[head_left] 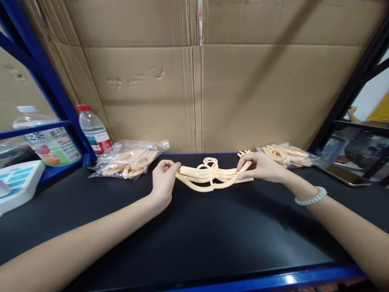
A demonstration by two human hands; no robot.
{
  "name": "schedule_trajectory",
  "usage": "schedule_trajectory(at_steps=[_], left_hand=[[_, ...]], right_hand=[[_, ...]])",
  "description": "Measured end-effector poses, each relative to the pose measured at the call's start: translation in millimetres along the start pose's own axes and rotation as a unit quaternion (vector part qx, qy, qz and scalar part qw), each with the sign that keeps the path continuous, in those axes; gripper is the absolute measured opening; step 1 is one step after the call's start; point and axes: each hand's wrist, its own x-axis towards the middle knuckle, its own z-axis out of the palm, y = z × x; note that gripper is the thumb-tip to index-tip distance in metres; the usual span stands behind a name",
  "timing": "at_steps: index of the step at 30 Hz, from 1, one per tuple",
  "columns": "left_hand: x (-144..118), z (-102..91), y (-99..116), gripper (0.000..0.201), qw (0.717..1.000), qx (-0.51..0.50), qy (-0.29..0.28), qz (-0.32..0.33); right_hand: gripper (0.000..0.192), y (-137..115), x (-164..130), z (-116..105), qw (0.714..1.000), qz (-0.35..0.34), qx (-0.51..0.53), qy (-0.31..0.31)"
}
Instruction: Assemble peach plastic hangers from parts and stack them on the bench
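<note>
My left hand [164,178] pinches the left end of a curved beige strip [196,187] between thumb and fingers. Its right end, which has a small hole near the tip, is held the same way by my right hand [258,166]. Between the hands the strip bows downward, with a joint at its middle. Just behind it lie several similar beige strips [197,173], side by side, and thin beige loops [210,163] stand up at their centre. Whether the loops are joined to the held strip, I cannot tell.
Clear plastic bags of beige pieces lie at the left [130,160] and right [285,156]. A red-capped bottle [95,132] stands behind the left bag. At the right rests a phone [343,173]. Cardboard [146,81] walls the back of the black table [194,243].
</note>
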Motion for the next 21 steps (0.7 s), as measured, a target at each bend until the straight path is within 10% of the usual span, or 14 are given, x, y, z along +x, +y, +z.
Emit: schedule_trajectory(at_steps=[5, 8, 16, 21], left_hand=[[-1, -2.2, -7, 0.017, 0.993, 0.079, 0.009, 0.082], [-10, -2.2, -7, 0.010, 0.972, 0.167, -0.080, 0.145], [-36, 0.0, 2, 0.022, 0.731, 0.394, -0.380, 0.407], [-37, -1.0, 1, 0.015, 0.711, 0.426, -0.387, 0.403]], right_hand=[[0.024, 2, 0, 1, 0.993, -0.029, -0.109, -0.033], [0.022, 2, 0, 4, 0.986, -0.078, -0.142, -0.042], [0.023, -3, -4, 23, 0.951, -0.143, -0.232, -0.147], [0.017, -7, -5, 31, 0.955, -0.099, -0.239, -0.144]])
